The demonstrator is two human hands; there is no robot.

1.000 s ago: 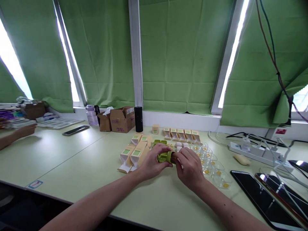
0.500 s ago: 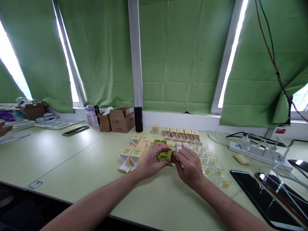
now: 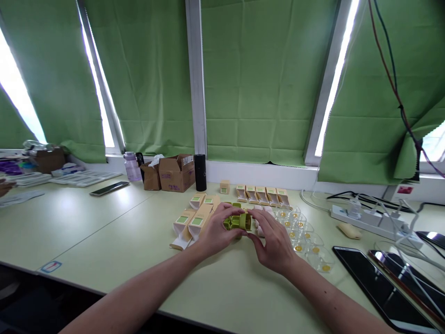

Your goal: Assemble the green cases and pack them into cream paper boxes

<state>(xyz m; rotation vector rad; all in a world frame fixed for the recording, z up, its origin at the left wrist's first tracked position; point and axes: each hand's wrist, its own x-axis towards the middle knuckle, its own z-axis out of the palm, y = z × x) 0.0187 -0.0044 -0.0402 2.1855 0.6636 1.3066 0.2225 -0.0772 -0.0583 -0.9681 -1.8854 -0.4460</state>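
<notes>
Two bare hands meet around one green piece (image 3: 237, 221), taken here as the centre of a clock face with 12 towards the curtains. The left hand (image 3: 220, 228) comes in from 8 o'clock and grasps its body between thumb and fingers; the right hand (image 3: 274, 239) comes from 4, forefinger and thumb arched at the upper and lower edges of its ringed end, though I cannot tell whether they press on it. The likeliest fault would be a slip: with the left pinch so near the smooth body's edge, a push from 3 could twist the piece or shoot it towards 9, into the cartons (image 3: 199, 221). A careless sweep of the right wrist could also topple the clear cups (image 3: 308, 236) spread from 2 to 4, and white pieces (image 3: 267, 209), partly hidden behind that hand at 1 to 2, could be nudged. Fingers screening the rim might hide a crooked fit. More green parts (image 3: 237, 205) sit just beyond, at 12. The piece lies on its side, long axis running roughly 9 to 3, its open ring pointing to 3 and turned slightly towards the viewer.
</notes>
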